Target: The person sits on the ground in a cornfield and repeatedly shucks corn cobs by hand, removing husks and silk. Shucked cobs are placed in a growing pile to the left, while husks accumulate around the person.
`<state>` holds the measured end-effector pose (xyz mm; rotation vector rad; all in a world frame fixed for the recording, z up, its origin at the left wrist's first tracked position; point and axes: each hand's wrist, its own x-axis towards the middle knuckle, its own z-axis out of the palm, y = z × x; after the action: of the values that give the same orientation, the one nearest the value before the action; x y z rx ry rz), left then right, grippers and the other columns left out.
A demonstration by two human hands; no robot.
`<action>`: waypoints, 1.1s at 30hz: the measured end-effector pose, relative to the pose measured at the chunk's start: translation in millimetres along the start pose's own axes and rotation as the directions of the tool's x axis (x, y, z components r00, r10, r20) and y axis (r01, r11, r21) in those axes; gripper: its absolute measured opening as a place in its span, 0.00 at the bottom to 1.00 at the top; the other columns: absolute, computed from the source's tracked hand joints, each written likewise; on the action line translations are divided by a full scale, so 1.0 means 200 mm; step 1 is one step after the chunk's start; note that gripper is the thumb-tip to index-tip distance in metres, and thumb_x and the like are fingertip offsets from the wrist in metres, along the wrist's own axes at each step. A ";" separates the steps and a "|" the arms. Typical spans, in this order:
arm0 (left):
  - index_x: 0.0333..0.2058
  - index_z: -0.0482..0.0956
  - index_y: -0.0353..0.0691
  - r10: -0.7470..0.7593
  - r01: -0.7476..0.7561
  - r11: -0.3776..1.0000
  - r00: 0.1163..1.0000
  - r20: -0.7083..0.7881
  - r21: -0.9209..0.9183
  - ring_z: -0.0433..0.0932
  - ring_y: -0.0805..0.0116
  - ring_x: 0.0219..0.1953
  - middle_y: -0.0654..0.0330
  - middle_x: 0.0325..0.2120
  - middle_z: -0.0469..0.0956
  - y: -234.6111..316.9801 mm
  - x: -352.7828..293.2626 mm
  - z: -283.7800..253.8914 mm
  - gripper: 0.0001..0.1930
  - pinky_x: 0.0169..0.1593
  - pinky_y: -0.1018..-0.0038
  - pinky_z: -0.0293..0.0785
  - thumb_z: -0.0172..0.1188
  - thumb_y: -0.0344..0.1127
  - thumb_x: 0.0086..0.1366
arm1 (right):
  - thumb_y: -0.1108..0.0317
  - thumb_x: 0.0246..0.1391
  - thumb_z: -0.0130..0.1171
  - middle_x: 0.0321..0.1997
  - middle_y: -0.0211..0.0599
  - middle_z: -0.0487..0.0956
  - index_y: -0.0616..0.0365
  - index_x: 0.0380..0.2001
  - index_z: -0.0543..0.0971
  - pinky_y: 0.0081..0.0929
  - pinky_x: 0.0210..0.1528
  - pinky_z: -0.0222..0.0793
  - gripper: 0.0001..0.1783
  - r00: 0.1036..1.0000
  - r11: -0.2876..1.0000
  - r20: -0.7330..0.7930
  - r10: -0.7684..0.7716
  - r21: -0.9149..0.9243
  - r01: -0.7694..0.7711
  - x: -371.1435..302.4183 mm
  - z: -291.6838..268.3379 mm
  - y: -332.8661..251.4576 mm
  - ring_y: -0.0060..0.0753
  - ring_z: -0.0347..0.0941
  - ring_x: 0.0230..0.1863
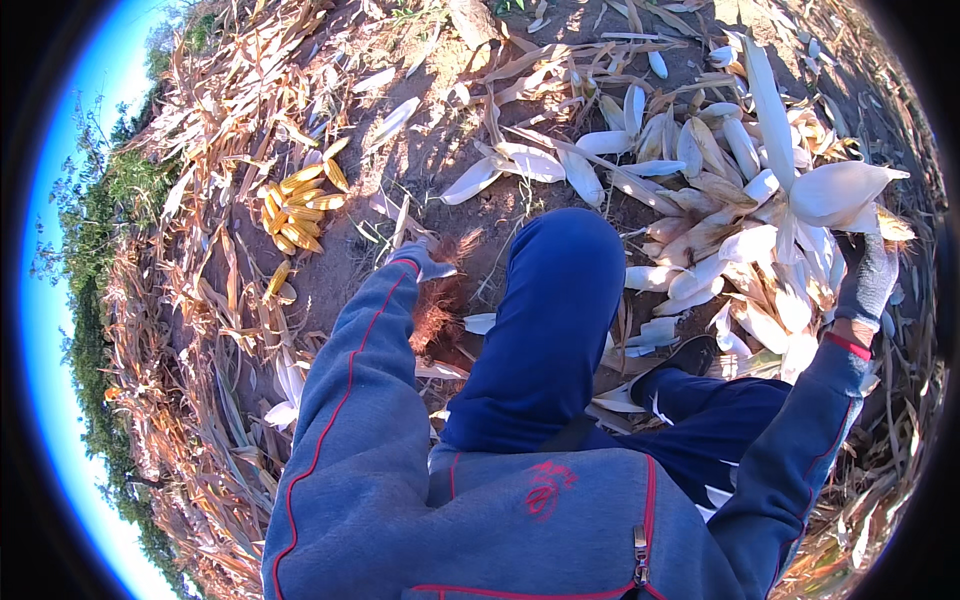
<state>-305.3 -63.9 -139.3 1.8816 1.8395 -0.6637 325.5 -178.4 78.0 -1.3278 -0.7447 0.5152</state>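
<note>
My right hand [872,278], in a grey glove, is closed at the far right around the lower end of an ear of corn [838,195]. Pale husk leaves fan out from that ear, one long leaf standing up; the fingers are partly hidden behind them. Beneath and beside it spreads a heap of ears in whitish husks [715,180]. On the left, my gloved left hand [428,262] reaches low over the soil with its thumb apart and nothing visible in its grasp. Reddish-brown corn silk [437,312] lies right beside it. Past that hand sits a small pile of bare yellow cobs [298,210].
My bent knee [565,290] in blue trousers rises between my hands, and a dark shoe [690,360] touches the husk heap. One yellow cob [277,280] lies apart from the pile. Dry stalks and leaves [160,330] cover the ground at left, with green bushes [90,230] beyond.
</note>
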 end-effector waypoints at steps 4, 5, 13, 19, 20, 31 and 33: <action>0.49 0.74 0.38 -0.222 0.222 0.975 0.975 -0.018 -0.020 0.70 0.53 0.52 0.48 0.48 0.72 -0.05 -0.23 0.09 0.42 0.55 0.64 0.65 0.64 0.66 0.42 | 0.74 0.55 0.51 0.47 0.41 0.74 0.64 0.50 0.71 0.30 0.46 0.75 0.18 0.999 0.999 0.033 0.041 -0.007 -0.041 0.02 0.05 0.05 0.33 0.74 0.47; 0.48 0.74 0.39 -0.303 0.305 0.951 0.952 0.053 -0.046 0.71 0.53 0.52 0.48 0.47 0.73 -0.06 -0.27 0.07 0.41 0.55 0.64 0.65 0.64 0.66 0.42 | 0.78 0.55 0.50 0.47 0.40 0.74 0.63 0.50 0.72 0.29 0.46 0.75 0.18 0.998 0.998 0.005 0.061 0.034 -0.061 -0.01 0.10 0.02 0.32 0.74 0.47; 0.48 0.73 0.41 -0.624 0.133 -0.117 0.761 0.177 -0.984 0.76 0.57 0.35 0.55 0.39 0.76 -0.52 -0.42 0.55 0.36 0.29 0.60 0.75 0.56 0.67 0.53 | 0.71 0.53 0.56 0.41 0.39 0.76 0.65 0.46 0.74 0.25 0.40 0.76 0.17 0.943 0.872 0.229 -0.242 -0.375 0.315 -0.12 0.17 0.03 0.28 0.75 0.39; 0.33 0.77 0.33 -0.818 0.377 0.524 0.473 -0.328 -0.764 0.76 0.61 0.27 0.53 0.28 0.79 -0.94 -0.48 0.68 0.18 0.35 0.64 0.72 0.57 0.46 0.54 | 0.65 0.50 0.61 0.41 0.29 0.75 0.55 0.47 0.72 0.19 0.37 0.72 0.20 0.966 0.990 0.217 0.141 -0.052 -0.132 -0.18 0.39 -0.04 0.21 0.74 0.39; 0.35 0.76 0.33 -0.758 0.198 0.569 0.502 -0.417 -0.798 0.75 0.63 0.27 0.55 0.29 0.78 -0.88 -0.43 0.58 0.18 0.35 0.66 0.72 0.58 0.44 0.54 | 0.65 0.50 0.61 0.40 0.30 0.75 0.56 0.46 0.72 0.19 0.37 0.71 0.20 0.963 0.991 0.237 0.130 -0.037 -0.125 -0.17 0.38 -0.02 0.21 0.73 0.38; 0.59 0.61 0.43 0.555 -0.973 0.231 0.110 -0.825 0.026 0.59 0.56 0.61 0.52 0.59 0.58 1.37 -0.70 -0.96 0.47 0.61 0.63 0.61 0.73 0.48 0.40 | 0.67 0.40 0.71 0.41 0.36 0.76 0.60 0.40 0.75 0.23 0.43 0.70 0.23 0.918 0.921 0.358 -0.172 -0.273 0.279 -0.24 0.45 -0.03 0.24 0.74 0.39; 0.57 0.63 0.47 0.624 -0.974 0.210 0.061 -0.779 0.091 0.59 0.55 0.61 0.54 0.60 0.57 1.62 -0.75 -0.97 0.46 0.59 0.62 0.61 0.74 0.47 0.37 | 0.65 0.41 0.70 0.39 0.36 0.77 0.59 0.42 0.74 0.23 0.42 0.71 0.25 0.934 0.978 0.347 -0.081 -0.155 0.142 -0.25 0.43 0.01 0.23 0.74 0.39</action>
<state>24.6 -76.1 95.5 2.4679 0.5475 1.0153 228.9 -155.2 73.5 -1.3671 -1.1680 0.6048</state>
